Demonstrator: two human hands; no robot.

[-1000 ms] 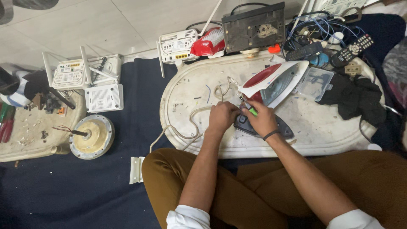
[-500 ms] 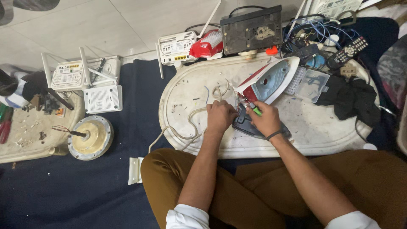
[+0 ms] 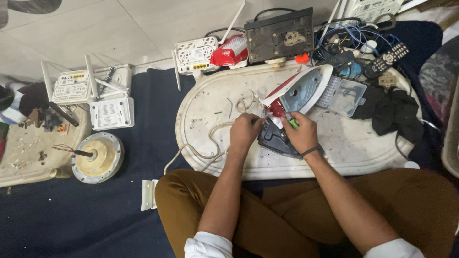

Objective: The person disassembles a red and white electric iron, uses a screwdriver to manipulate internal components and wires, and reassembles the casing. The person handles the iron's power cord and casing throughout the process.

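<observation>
Both hands close around an opened clothes iron (image 3: 299,95) lying on a white oval tray (image 3: 215,102): the right hand (image 3: 302,134) grips a green-handled screwdriver (image 3: 291,120) at the iron's rear, while the left hand (image 3: 245,132) pinches the red end beside it. Left of the tray sit white routers (image 3: 91,95) and a round motor part (image 3: 98,157); behind it, a dark box (image 3: 279,34).

white oval tray (image 3: 363,155) | iron (image 3: 299,93), black cloth (image 3: 389,112), cord (image 3: 210,131), perhaps wire scraps
</observation>
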